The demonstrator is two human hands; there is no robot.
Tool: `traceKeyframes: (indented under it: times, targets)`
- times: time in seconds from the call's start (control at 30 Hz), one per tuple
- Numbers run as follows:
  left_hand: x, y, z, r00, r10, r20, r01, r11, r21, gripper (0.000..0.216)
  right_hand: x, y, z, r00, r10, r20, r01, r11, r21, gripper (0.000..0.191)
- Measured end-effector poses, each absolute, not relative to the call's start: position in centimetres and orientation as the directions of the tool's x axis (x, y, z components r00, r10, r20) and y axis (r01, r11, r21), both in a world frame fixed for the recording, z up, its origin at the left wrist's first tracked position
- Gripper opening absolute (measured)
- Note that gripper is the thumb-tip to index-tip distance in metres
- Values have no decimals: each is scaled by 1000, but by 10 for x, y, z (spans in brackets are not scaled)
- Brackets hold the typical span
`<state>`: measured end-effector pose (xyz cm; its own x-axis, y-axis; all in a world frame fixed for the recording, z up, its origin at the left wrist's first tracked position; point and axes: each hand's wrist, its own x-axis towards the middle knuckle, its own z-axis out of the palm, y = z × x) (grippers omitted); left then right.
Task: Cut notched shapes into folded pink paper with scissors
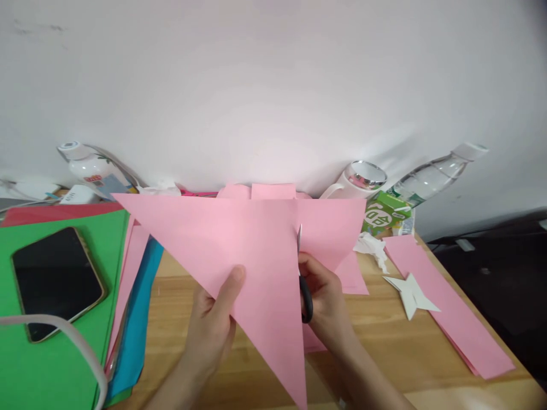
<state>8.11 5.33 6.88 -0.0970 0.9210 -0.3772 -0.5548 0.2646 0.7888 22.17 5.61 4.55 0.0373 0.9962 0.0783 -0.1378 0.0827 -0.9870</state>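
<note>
My left hand (216,319) pinches a large folded pink paper triangle (239,250) near its lower middle, thumb on top. My right hand (327,302) grips black-handled scissors (304,290). Their blades point up along the triangle's right edge, where the paper meets a pink flap (331,228) on the right. Both hands hover over the wooden table (384,336).
A phone (57,282) lies on green paper (25,364) at left, beside blue and pink sheets and a white cable (77,341). At right lie a pink strip (453,313), a white paper star (412,293), crumpled tissue, a green carton (384,216), a mug and two bottles against the wall.
</note>
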Motion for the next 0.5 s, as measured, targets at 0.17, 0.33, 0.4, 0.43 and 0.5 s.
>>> traceKeyframes:
  times: [0.17,0.33,0.4,0.43,0.5]
  targets:
    - [78,55,71,-97,942,-322,-527,226,819,8,222,57,47,11,997,80,-136,80,-987,26]
    - [80,56,73,-123,950,-287,-443,207,872,15,223,58,44,7,997,82,-130,82,-988,30]
    - [80,56,73,-144,949,-281,-426,197,883,19,224,58,44,9,997,74,-135,74,-988,32]
    - [80,56,73,-151,949,-278,-418,194,888,20,224,58,44,8,998,67,-139,67,-988,33]
    - [81,56,74,-158,948,-276,-403,194,894,20,224,58,45,0,999,54,-149,54,-987,33]
